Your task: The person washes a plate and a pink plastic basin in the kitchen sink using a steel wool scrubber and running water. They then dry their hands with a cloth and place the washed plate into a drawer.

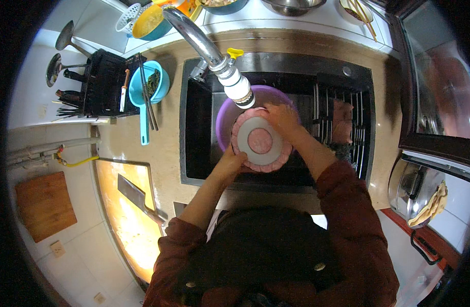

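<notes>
Between my two hands is a round pink and white plate with a scalloped rim (254,151), over a purple basin (224,111) in the black sink (198,153). My left hand (235,161) grips its lower left rim, the thumb on the near face. At its upper right edge, my right hand (282,119) touches the rim; its fingers are blurred and partly hidden, so its hold is unclear. The chrome faucet (198,38) with a white nozzle (237,88) reaches down just above the plate. I cannot tell whether water runs.
A rack with pink cloths (341,122) fills the sink's right side. Left of the sink stand a light-blue handled strainer (144,126) and a black utensil holder (108,82). A cleaver (131,192) lies on a board (123,230) at lower left. Bowls (152,23) line the back ledge.
</notes>
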{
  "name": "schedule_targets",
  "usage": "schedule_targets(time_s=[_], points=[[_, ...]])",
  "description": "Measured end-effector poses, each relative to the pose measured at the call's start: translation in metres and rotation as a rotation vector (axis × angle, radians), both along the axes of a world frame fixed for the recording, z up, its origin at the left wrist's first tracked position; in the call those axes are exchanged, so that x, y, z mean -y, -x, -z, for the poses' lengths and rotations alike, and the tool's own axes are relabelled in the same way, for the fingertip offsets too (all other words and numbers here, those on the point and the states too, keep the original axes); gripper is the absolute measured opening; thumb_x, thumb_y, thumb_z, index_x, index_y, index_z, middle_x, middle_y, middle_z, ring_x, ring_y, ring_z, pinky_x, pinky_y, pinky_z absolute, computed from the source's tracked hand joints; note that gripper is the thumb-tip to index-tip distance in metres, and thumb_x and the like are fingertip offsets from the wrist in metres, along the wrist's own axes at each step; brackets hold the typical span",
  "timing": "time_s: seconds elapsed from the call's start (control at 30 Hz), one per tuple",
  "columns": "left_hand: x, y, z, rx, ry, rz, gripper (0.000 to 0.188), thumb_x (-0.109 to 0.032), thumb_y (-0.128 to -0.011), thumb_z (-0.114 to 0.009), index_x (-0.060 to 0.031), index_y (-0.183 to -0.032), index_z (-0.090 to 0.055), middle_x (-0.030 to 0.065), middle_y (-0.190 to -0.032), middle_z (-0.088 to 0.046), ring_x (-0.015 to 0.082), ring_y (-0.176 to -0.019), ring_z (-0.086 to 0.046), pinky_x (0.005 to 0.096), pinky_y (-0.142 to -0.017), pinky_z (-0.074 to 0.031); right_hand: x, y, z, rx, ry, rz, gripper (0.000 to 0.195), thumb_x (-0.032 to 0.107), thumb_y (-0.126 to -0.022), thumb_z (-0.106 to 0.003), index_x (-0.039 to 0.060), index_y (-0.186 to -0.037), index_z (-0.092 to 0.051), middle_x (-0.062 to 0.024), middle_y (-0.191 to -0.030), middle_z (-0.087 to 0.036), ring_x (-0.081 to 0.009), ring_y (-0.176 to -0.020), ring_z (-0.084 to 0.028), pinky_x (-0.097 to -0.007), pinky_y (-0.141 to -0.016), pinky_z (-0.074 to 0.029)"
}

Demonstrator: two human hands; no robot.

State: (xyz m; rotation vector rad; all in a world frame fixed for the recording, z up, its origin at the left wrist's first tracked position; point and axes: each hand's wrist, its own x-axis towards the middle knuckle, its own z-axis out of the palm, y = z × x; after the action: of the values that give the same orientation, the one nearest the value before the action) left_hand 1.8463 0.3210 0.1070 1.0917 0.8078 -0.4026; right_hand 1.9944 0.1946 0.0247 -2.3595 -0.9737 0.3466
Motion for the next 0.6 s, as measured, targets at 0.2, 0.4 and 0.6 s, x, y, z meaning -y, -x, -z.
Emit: schedule_targets(time_s=[0.2, 0.4, 0.6], points=[[-0.019, -0.007, 0.002, 0.000, 0.075, 0.071, 0.044, -0.003, -0.073, -0.044, -0.0025, -0.117, -0.036, 0.0126, -0.102, -0.051, 0.0247, -0.083, -0.057, 0.0363, -0.066, -0.052, -0.002, -0.011, 0.007, -0.413, -0.125, -0.102, 0.024, 0.023, -0.082, -0.049, 0.0065, -0.097, -0.055, -0.0171, -0.086, -0.058, -0.0256, -0.082, -0.058, -0.0383, -0.066, -0.046], [-0.022, -0.013, 0.037, 0.024, -0.028, -0.089, 0.040, -0.010, -0.076, -0.048, -0.0007, -0.114, -0.040, 0.0118, -0.098, -0.054, 0.0231, -0.081, -0.057, 0.0349, -0.066, -0.050, 0.044, 0.038, -0.001, -1.400, -0.447, 0.511, 0.035, 0.012, -0.080, -0.052, 0.0027, -0.113, -0.044, -0.0124, -0.101, -0.053, -0.0195, -0.087, -0.056, -0.0312, -0.071, -0.048], [-0.036, -0.015, 0.140, -0.044, -0.960, 0.434, 0.023, -0.018, -0.084, -0.047, 0.0009, -0.095, -0.053, 0.0120, -0.071, -0.058, 0.0244, -0.064, -0.060, 0.0346, -0.055, -0.050, 0.038, 0.070, 0.050, -1.033, -0.491, 0.660, 0.045, 0.003, -0.077, -0.050, 0.0030, -0.121, -0.038, -0.0147, -0.116, -0.046, -0.0252, -0.100, -0.051, -0.0350, -0.085, -0.042]])
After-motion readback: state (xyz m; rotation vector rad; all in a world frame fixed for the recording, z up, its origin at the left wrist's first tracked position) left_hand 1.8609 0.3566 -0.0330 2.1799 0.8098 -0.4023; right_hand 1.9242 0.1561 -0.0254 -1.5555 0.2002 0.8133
